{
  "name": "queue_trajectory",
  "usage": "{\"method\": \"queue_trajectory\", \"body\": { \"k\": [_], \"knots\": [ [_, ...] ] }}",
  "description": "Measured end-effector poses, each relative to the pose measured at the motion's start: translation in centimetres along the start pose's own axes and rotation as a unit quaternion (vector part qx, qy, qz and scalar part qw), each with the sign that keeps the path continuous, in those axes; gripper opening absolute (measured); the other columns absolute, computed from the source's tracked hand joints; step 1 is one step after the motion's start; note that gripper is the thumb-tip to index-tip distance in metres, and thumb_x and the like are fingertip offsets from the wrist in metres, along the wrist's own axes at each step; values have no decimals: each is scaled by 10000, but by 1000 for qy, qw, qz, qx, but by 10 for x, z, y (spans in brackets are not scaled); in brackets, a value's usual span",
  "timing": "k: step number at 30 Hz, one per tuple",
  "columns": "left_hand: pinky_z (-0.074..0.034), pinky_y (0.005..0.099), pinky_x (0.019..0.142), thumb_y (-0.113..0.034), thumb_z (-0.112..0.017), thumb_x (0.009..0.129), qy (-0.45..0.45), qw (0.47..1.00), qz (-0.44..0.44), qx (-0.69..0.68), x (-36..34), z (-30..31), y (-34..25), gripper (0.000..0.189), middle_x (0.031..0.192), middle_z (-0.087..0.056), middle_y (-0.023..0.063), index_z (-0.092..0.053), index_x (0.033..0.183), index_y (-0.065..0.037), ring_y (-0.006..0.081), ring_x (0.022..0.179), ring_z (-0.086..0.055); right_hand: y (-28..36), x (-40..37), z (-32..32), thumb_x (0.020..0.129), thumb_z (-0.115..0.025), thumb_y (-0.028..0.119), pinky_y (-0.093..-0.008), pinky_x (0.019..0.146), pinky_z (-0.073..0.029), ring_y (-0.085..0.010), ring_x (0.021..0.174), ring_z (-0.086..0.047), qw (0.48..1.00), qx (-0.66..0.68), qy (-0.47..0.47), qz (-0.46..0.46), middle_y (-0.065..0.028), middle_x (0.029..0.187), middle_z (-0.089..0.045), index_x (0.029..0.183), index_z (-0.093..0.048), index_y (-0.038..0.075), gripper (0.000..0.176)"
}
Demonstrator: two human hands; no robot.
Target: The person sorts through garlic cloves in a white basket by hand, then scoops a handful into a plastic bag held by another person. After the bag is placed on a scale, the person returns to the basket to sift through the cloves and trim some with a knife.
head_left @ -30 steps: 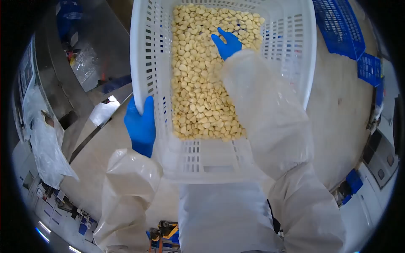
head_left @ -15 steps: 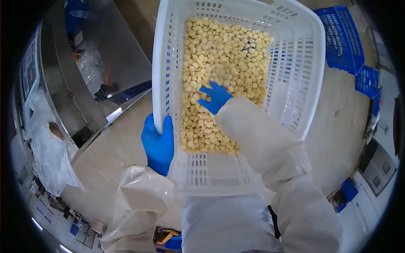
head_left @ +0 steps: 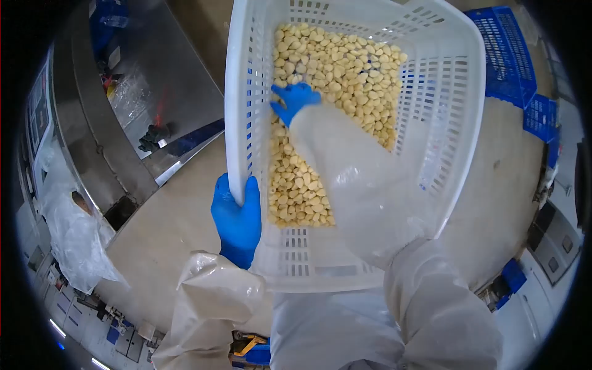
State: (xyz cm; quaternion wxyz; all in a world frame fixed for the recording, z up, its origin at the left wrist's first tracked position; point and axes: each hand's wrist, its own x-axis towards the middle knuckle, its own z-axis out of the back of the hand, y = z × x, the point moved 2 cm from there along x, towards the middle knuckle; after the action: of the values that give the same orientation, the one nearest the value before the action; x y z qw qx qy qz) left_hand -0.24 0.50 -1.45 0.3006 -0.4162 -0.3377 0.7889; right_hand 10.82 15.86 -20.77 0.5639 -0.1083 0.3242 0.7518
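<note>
A white plastic basket (head_left: 459, 132) with slotted walls holds a layer of pale yellow, rounded pieces (head_left: 351, 74) like peeled cloves or beans. My left hand (head_left: 237, 219), in a blue glove, is closed over the basket's left rim, thumb inside and fingers outside. My right hand (head_left: 297, 102), gloved in blue too, is over the pieces near the left wall. Its fingers are spread apart, the tips right at the pieces. A pale plastic sleeve covers each forearm, and the right one hides part of the pieces.
Left of the basket stands a metal table (head_left: 176, 55) with plastic wrap and a dark clamp-like item on it. A clear plastic bag (head_left: 77, 228) hangs at the far left. Blue crates (head_left: 505, 58) stand on the floor to the right.
My right hand has moved up and left across the pieces, toward the left wall. My left hand still grips the rim; the view has shifted slightly.
</note>
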Motion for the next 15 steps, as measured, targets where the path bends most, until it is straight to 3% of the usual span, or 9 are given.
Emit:
{"method": "queue_trajectory", "body": {
  "k": [1, 8, 11, 13, 15],
  "knots": [
    [-456, 295, 711, -109, -588, 875, -14, 1000, -14, -9, -1, -1, 1, 179, 860, -596, 87, -560, 996, 20, 127, 775, -538, 1, -19, 1, 841, -544, 403, -506, 958, -380, -324, 1260, -356, 1000, -13, 1, 16, -43, 1346, -437, 1347, -409, 307, 532],
    [-460, 307, 712, -117, -584, 878, -13, 999, -42, 14, 0, 0, 2, 184, 865, -600, 94, -566, 993, 25, 142, 780, -547, -27, -117, -24, 802, -605, 390, -452, 957, -412, -330, 1230, -391, 998, -24, 15, 56, -39, 1305, -468, 1258, -508, 285, 478],
    [-461, 308, 719, -119, -584, 878, -12, 999, -43, 8, 0, 0, 4, 193, 880, -604, 99, -566, 1004, 26, 146, 790, -552, -42, -150, -15, 805, -616, 399, -451, 991, -396, -339, 1260, -366, 990, 29, 119, 68, -54, 1335, -448, 1257, -512, 272, 481],
    [-462, 307, 725, -120, -585, 878, -12, 998, -49, 28, 0, 1, 5, 197, 895, -608, 103, -565, 1007, 28, 146, 797, -556, -67, -144, -22, 813, -618, 418, -452, 1022, -364, -352, 1286, -332, 945, 293, 133, 59, -82, 1374, -408, 1283, -493, 271, 509],
    [-463, 306, 737, -119, -586, 877, -10, 999, -43, 19, 0, 1, 4, 206, 906, -610, 107, -564, 1017, 30, 148, 810, -561, -92, -128, -6, 823, -615, 441, -453, 1054, -324, -349, 1314, -295, 960, 272, 55, 38, -114, 1419, -351, 1323, -456, 274, 551]
  ]
}}
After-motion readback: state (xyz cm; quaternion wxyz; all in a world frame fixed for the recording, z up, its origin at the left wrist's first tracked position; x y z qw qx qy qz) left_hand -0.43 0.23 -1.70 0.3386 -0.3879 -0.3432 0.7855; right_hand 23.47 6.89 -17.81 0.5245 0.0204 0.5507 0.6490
